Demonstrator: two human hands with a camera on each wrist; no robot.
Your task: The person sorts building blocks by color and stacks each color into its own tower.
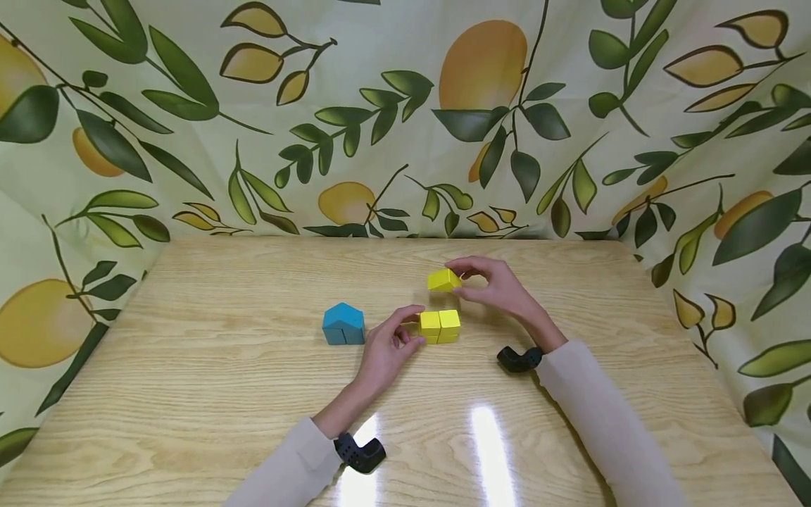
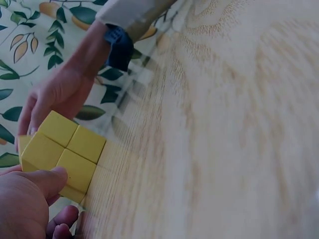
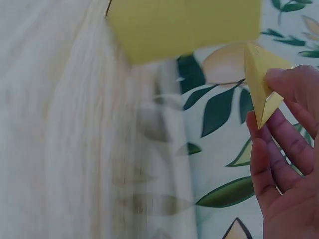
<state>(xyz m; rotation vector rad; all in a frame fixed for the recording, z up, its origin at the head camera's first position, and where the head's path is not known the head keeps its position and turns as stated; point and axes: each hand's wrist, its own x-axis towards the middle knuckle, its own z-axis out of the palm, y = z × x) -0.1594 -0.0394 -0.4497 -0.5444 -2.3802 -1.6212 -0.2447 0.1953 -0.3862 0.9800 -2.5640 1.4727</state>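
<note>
My right hand (image 1: pixel 497 285) pinches a yellow triangular block (image 1: pixel 443 280) between thumb and fingers, above and behind the stack. In the right wrist view, the sloped faces of this triangular block (image 3: pixel 259 82) show. Several yellow cubes (image 1: pixel 440 326) stand stacked in two columns, two high. At their left side my left hand (image 1: pixel 386 352) holds the stack. The left wrist view shows its thumb (image 2: pixel 42 181) pressed on the near face of the cubes (image 2: pixel 75 167), with the other fingers partly hidden behind them.
Just left of my left hand stands a blue block house (image 1: pixel 343 324) with a pitched top. The wooden table (image 1: pixel 222 394) ends at a fabric backdrop (image 1: pixel 393 141) printed with fruit and leaves. A dark band with a camera (image 1: pixel 519 359) sits on each wrist.
</note>
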